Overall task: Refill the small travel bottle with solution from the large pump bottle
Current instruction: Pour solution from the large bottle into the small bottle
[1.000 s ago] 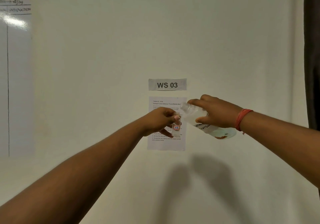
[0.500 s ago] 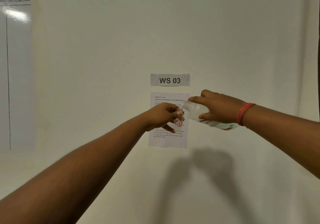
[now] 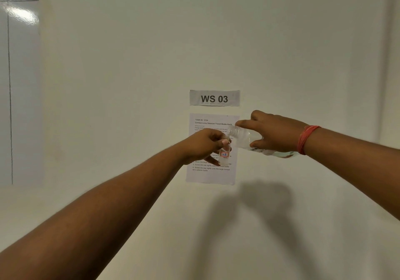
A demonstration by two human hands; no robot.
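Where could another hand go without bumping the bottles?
Crowded: where the left hand holds the small bottle under the tilted large bottle, gripped by the right hand, before the instruction sheet. Free: above the WS 03 sign; between whiteboard and left arm; below the sheet, between the forearms.

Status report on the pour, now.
Left hand holds small bottle upright. Right hand tips large bottle, mouth at small bottle's opening. Nothing in the way.
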